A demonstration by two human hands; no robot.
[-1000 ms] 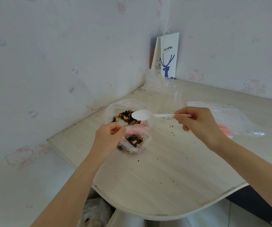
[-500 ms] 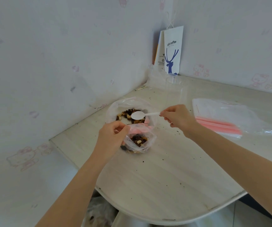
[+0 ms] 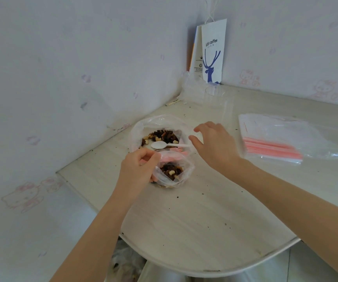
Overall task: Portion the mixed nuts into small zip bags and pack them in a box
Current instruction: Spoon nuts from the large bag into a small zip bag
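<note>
head view: a pale table (image 3: 204,220) with a rounded near edge sits in a corner between two walls, with dark crumbs scattered over its top.

the left hand (image 3: 138,169) is curled, thumb and fingers pinching the pink zip edge of a small bag (image 3: 181,176). the small bag stands on the table with its mouth held open and is partly filled with nuts (image 3: 171,170).

just behind it, touching it, lies a big bag (image 3: 143,127) of clear plastic, open at the top, with more of the mix inside. a white spoon (image 3: 159,145) lies across that mix, bowl to the left, its handle pointing right over the big bag's rim.

the right hand (image 3: 212,143) hovers above the handle's end with fingers spread and relaxed, holding nothing. whether the thumb touches the handle cannot be told.

to the right, well apart from the nuts, a stack of zip bags (image 3: 271,147) with pink strips lies flat in a clear sleeve.

in the far corner a white paper bag (image 3: 213,55) with a blue deer stands against the wall, and a clear cup (image 3: 212,92) stands just in front of it.
</note>
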